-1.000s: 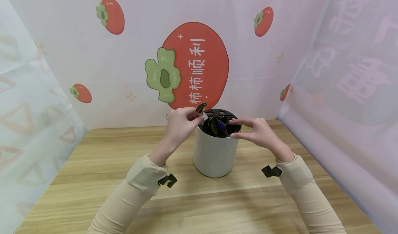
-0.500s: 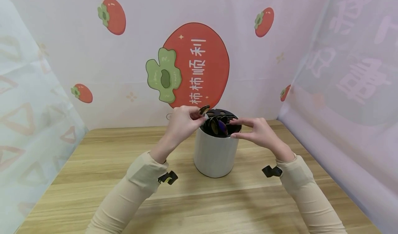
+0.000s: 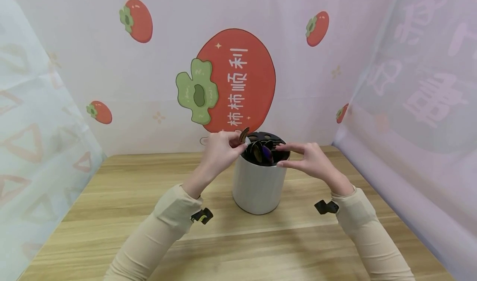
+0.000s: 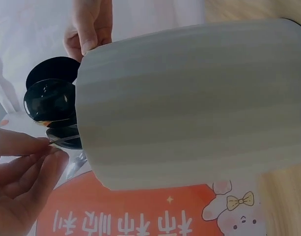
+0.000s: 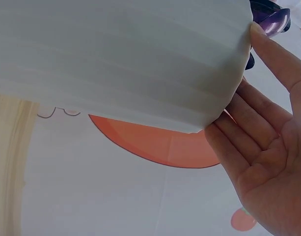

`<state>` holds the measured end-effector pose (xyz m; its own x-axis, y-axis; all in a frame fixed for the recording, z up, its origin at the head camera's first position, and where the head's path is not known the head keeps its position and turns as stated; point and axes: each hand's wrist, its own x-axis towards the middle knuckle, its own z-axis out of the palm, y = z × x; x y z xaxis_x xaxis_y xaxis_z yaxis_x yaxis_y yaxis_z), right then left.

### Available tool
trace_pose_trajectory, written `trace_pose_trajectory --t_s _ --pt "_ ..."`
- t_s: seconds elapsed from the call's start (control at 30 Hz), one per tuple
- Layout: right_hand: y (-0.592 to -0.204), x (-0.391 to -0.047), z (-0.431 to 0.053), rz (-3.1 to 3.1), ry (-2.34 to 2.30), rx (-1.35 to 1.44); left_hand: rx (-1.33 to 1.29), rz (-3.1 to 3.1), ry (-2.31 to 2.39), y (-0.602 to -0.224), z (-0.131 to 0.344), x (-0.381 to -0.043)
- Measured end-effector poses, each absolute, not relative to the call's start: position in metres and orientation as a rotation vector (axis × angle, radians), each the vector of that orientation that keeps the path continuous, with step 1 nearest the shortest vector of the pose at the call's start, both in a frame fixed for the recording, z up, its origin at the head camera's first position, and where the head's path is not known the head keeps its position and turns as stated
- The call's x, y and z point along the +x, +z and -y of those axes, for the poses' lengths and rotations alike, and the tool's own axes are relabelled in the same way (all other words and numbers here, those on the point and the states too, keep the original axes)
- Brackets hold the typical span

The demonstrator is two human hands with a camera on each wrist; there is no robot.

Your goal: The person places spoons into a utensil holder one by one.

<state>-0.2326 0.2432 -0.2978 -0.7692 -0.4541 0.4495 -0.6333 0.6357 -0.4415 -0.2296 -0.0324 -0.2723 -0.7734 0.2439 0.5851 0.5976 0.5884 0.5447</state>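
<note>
A tall white utensil holder (image 3: 258, 190) stands upright on the table, its black-lined opening full of dark, shiny cutlery. Several spoon bowls show at the top, one of them purple (image 3: 267, 153). At the holder's left rim my left hand (image 3: 222, 150) pinches a thin metal utensil between thumb and fingertips; its brownish-gold end (image 3: 244, 135) sticks up past the fingers. Its stem (image 4: 66, 139) reaches toward the opening in the left wrist view. My right hand (image 3: 307, 158) holds the right side of the rim, thumb at the front edge and fingers farther back.
Around the holder spreads the wood-grain table (image 3: 149, 198). A cloth backdrop (image 3: 149, 78) printed with persimmons rises close behind it, with more hanging cloth (image 3: 410, 119) on both sides. In the holder's top, a black lid with round holes (image 3: 267, 136) sits at the back.
The utensil's end has tilted to stand more upright, and my left hand has shifted slightly right. My right hand has stayed at the rim, and the holder has not moved.
</note>
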Motion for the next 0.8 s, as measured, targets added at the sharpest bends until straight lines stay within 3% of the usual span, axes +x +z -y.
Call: trace_pose_trajectory --t_s 0.33,0.8 --pt "-0.298 -0.232 -0.243 2.568 0.862 0.862 -0.801 2.528 -0.901 -0.273 0.045 -0.231" --pt "-0.303 -0.229 -0.244 2.485 0.815 0.877 -0.536 2.38 -1.056 -0.298 0.095 -0.24"
